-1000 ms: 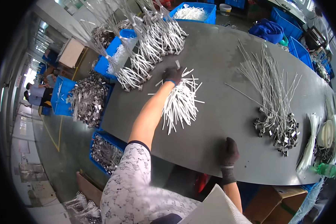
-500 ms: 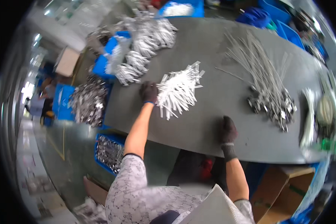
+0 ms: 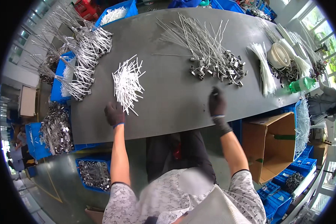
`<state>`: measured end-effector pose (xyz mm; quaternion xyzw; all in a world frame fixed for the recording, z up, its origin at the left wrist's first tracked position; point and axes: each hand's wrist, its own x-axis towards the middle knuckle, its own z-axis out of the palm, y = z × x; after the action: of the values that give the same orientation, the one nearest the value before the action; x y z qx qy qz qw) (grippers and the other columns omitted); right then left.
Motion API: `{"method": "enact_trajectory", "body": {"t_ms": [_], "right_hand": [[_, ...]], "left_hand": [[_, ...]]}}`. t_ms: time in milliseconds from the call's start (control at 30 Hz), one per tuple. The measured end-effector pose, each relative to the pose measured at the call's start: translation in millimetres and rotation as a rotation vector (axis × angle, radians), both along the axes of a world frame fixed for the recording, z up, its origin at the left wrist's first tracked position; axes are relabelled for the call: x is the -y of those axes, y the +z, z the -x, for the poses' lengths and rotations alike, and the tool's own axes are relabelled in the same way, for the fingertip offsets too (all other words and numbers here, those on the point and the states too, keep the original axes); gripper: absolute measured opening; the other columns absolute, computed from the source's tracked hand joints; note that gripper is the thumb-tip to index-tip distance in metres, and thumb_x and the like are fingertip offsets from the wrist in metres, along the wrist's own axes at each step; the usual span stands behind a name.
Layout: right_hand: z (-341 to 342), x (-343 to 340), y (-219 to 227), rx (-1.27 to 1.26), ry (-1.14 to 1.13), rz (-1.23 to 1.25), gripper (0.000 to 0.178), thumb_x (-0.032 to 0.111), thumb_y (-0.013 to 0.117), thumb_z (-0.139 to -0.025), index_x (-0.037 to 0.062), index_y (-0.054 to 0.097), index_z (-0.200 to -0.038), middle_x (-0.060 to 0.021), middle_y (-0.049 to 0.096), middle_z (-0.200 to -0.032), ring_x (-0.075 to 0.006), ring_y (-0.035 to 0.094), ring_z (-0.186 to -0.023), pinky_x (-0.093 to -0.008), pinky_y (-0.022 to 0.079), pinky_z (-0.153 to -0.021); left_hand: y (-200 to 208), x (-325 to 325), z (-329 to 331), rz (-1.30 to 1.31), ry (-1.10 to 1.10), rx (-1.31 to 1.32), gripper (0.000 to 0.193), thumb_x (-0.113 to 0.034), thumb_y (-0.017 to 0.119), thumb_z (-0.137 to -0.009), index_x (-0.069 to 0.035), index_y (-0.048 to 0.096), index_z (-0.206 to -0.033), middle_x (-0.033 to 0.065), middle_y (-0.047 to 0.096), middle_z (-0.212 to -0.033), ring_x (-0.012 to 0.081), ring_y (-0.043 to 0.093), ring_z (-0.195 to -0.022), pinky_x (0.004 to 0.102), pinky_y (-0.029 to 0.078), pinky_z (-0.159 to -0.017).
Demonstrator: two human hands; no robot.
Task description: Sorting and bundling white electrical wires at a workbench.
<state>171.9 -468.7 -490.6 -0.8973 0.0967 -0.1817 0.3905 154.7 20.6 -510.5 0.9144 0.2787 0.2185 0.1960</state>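
My left hand [image 3: 114, 114], in a dark glove, rests on the grey table [image 3: 168, 100] just below a loose pile of white plastic strips [image 3: 127, 83], its fingers curled and holding nothing I can make out. My right hand [image 3: 217, 102], also gloved, lies flat on the table with nothing in it. Just above it lies a heap of grey wires with metal clips [image 3: 209, 56].
Bundles of white-sleeved wires [image 3: 80, 63] cover the table's left end over blue bins [image 3: 59, 80]. White strips, a coil [image 3: 280, 56] and a green bottle [image 3: 301, 84] lie at the right. An open cardboard box [image 3: 272, 145] stands below the table's right edge. Blue crates of metal parts [image 3: 94, 173] sit on the floor.
My left hand has drawn back from the far side of the white strips toward the table's near edge. My right hand has shifted little. The view swung to the right along the table.
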Motion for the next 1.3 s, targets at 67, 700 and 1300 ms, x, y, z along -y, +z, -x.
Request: {"method": "enact_trajectory", "body": {"t_ms": [67,700,1300], "right_hand": [[-22.4,68.1,5.0,0.095,-0.182,0.365,0.036,0.018,0.057,-0.092,0.0096,0.061,-0.126,-0.0235,0.063,-0.126,-0.0389,0.064,-0.111,-0.0465,0.056,-0.082],[219.5,100.7,-38.1,-0.126,-0.015,-0.643,0.026,0.027,0.057,-0.103,0.0025,0.06,-0.097,-0.0108,0.056,-0.078,-0.0172,0.053,-0.077,-0.0331,0.048,-0.071],[334.3,70.6,-36.9,-0.568,0.466,0.539,0.02,0.021,0.052,-0.095,0.0103,0.068,-0.101,-0.0207,0.071,-0.095,-0.0436,0.068,-0.094,-0.0525,0.055,-0.075]], "left_hand": [[-0.2,16.2,20.5,0.08,0.071,-0.171,0.048,-0.046,0.067,-0.087,-0.005,0.065,-0.113,0.0211,0.066,-0.109,0.0408,0.064,-0.104,0.0505,0.052,-0.089],[-3.8,46.3,23.3,0.368,-0.117,-0.209,0.03,-0.025,0.054,-0.091,0.001,0.068,-0.094,0.024,0.07,-0.085,0.0354,0.071,-0.075,0.048,0.056,-0.065],[66.3,328.5,38.2,2.011,-0.174,0.41,0.009,-0.011,0.059,-0.099,-0.002,0.058,-0.1,0.0149,0.07,-0.087,0.0273,0.072,-0.072,0.0415,0.064,-0.066]]}}
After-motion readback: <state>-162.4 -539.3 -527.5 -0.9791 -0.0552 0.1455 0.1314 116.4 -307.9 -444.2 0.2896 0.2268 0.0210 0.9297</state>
